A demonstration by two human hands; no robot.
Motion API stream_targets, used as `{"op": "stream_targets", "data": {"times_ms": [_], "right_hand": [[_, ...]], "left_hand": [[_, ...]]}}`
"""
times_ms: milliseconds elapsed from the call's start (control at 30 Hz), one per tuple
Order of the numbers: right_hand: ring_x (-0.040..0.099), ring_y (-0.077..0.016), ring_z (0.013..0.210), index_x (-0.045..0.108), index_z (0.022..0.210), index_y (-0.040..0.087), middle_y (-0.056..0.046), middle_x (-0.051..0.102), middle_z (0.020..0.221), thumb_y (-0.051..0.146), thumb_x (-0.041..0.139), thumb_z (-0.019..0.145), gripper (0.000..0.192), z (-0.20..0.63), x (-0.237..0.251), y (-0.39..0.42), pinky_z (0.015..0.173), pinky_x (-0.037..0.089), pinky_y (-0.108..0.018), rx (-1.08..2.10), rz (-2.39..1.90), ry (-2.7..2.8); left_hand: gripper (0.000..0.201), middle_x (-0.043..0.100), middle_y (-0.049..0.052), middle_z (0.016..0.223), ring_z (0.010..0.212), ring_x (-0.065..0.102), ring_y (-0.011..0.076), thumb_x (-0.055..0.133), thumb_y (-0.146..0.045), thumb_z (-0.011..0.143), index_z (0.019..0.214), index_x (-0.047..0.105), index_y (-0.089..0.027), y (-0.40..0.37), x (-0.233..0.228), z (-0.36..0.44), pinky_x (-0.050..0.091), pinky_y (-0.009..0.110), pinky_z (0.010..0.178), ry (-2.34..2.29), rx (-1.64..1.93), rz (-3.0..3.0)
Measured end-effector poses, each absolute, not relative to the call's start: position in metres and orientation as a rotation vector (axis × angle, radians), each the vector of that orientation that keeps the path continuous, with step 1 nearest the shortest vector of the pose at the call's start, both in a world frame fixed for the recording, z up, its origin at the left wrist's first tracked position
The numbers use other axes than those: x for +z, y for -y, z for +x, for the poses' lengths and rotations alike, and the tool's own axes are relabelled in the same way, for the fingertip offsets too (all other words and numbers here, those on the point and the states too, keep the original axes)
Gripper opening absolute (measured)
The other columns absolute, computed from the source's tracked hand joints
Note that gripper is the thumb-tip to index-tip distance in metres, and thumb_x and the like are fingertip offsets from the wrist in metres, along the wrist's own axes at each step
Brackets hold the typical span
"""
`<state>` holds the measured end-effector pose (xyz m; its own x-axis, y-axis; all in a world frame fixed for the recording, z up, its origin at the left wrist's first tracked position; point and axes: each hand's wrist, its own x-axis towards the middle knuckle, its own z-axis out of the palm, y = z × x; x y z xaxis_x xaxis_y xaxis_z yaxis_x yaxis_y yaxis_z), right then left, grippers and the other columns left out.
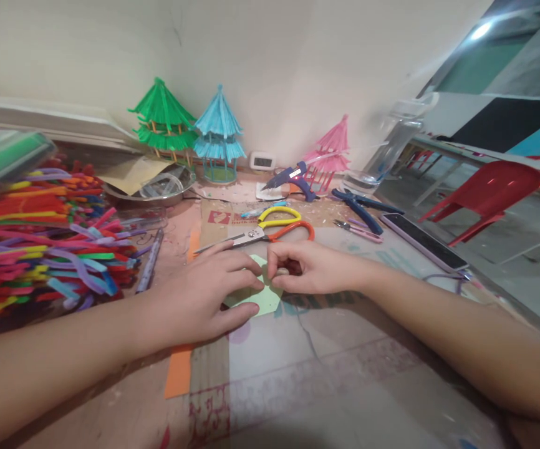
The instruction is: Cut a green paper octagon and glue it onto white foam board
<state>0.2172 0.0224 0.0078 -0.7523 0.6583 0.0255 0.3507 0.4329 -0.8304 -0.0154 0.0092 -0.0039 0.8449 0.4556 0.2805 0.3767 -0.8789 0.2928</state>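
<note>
Paper: I see a pale green flat paper piece (261, 300) under both hands.
Left hand (204, 293): fingers spread, pressing it flat.
Right hand (305, 268): pinching its right edge, just below the orange-handled scissors (270, 234).

A worktable (298, 374) seen from above the person's arms; at its middle lies a small paper sheet (263, 299); the left hand (204, 293) rests flat on the sheet's left part; the right hand (305, 268) meets it from the right, fingertips touching at the sheet's far edge; just behind the hands lie scissors (270, 232), handles to the right; behind them, a glue gun (293, 176); right of the scissors, pliers (361, 209), then a phone (422, 240) further right; far left, a heap of pipe cleaners (40, 237); against the back wall stand three small model pavilions (218, 134) in a row; a chair (489, 190) stands beyond the table's right edge.
</note>
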Motion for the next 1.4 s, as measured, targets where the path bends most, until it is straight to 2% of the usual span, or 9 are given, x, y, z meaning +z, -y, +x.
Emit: {"op": "stream_targets", "data": {"times_ms": [100, 267, 433, 600, 767, 967, 1067, 1200, 1400], "right_hand": [[0.040, -0.0084, 0.054, 0.053, 0.083, 0.019, 0.008, 0.044, 0.062, 0.022, 0.062, 0.082, 0.009, 0.217, 0.007, -0.023, 0.049, 0.031, -0.021, 1.276, -0.873, 2.341], [0.039, -0.0073, 0.054, 0.050, 0.079, 0.020, 0.008, 0.046, 0.064, 0.013, 0.057, 0.078, 0.010, 0.217, 0.006, -0.024, 0.049, 0.031, -0.020, 1.218, -0.839, 2.339], [0.041, -0.0084, 0.054, 0.055, 0.084, 0.019, 0.008, 0.044, 0.063, 0.027, 0.062, 0.082, 0.011, 0.217, 0.005, -0.022, 0.049, 0.032, -0.021, 1.307, -0.877, 2.313], [0.040, -0.0076, 0.054, 0.050, 0.078, 0.020, 0.007, 0.046, 0.064, 0.012, 0.057, 0.077, 0.010, 0.218, 0.006, -0.023, 0.048, 0.030, -0.020, 1.200, -0.861, 2.374], [0.040, -0.0086, 0.053, 0.054, 0.082, 0.019, 0.008, 0.044, 0.062, 0.021, 0.062, 0.081, 0.009, 0.218, 0.006, -0.022, 0.048, 0.031, -0.021, 1.261, -0.884, 2.363], [0.039, -0.0081, 0.055, 0.050, 0.079, 0.020, 0.008, 0.045, 0.065, 0.012, 0.057, 0.077, 0.011, 0.220, 0.008, -0.023, 0.049, 0.030, -0.021, 1.196, -0.856, 2.397], [0.042, -0.0089, 0.058, 0.052, 0.083, 0.020, 0.007, 0.048, 0.068, 0.020, 0.060, 0.081, 0.009, 0.225, 0.010, -0.030, 0.053, 0.034, -0.022, 1.257, -0.895, 2.299], [0.047, -0.0102, 0.064, 0.052, 0.085, 0.019, 0.004, 0.054, 0.074, 0.030, 0.065, 0.083, 0.017, 0.234, 0.014, -0.038, 0.059, 0.039, -0.023, 1.359, -0.908, 2.270], [0.043, -0.0089, 0.059, 0.054, 0.085, 0.019, 0.006, 0.050, 0.069, 0.031, 0.068, 0.083, 0.018, 0.233, 0.016, -0.033, 0.052, 0.034, -0.021, 1.318, -0.937, 2.412]], "left_hand": [[0.017, 0.066, 0.006, 0.113, 0.109, 0.062, 0.0246, 0.057, -0.027, 0.092, 0.102, 0.067, -0.021, -0.009, -0.004, -0.015, 0.028, 0.054, 0.115, -0.634, 0.487, 2.801], [0.018, 0.066, 0.007, 0.115, 0.110, 0.061, 0.0236, 0.056, -0.030, 0.093, 0.105, 0.066, -0.021, -0.009, -0.004, -0.016, 0.029, 0.053, 0.115, -0.642, 0.501, 2.798], [0.016, 0.066, 0.006, 0.111, 0.107, 0.061, 0.0232, 0.054, -0.027, 0.092, 0.101, 0.066, -0.021, -0.009, -0.003, -0.015, 0.031, 0.052, 0.114, -0.620, 0.494, 2.809], [0.017, 0.066, 0.007, 0.113, 0.108, 0.061, 0.0236, 0.055, -0.029, 0.092, 0.104, 0.065, -0.022, -0.009, -0.004, -0.015, 0.032, 0.052, 0.113, -0.619, 0.530, 2.810], [0.014, 0.067, 0.006, 0.109, 0.106, 0.062, 0.0229, 0.056, -0.027, 0.092, 0.101, 0.066, -0.022, -0.009, -0.002, -0.015, 0.032, 0.052, 0.113, -0.621, 0.501, 2.809], [0.017, 0.065, 0.008, 0.113, 0.108, 0.061, 0.0242, 0.055, -0.029, 0.092, 0.104, 0.065, -0.021, -0.009, -0.003, -0.016, 0.030, 0.055, 0.114, -0.645, 0.492, 2.804], [0.020, 0.065, 0.008, 0.114, 0.109, 0.060, 0.0253, 0.054, -0.029, 0.093, 0.108, 0.066, -0.021, -0.008, -0.003, -0.016, 0.031, 0.056, 0.113, -0.654, 0.480, 2.812], [0.029, 0.063, 0.010, 0.119, 0.112, 0.058, 0.0284, 0.047, -0.031, 0.097, 0.119, 0.065, -0.024, -0.008, -0.003, -0.015, 0.034, 0.057, 0.109, -0.648, 0.436, 2.851], [0.029, 0.062, 0.009, 0.118, 0.110, 0.058, 0.0270, 0.046, -0.031, 0.098, 0.116, 0.068, -0.025, -0.008, -0.002, -0.014, 0.039, 0.052, 0.105, -0.628, 0.442, 2.879]]}}
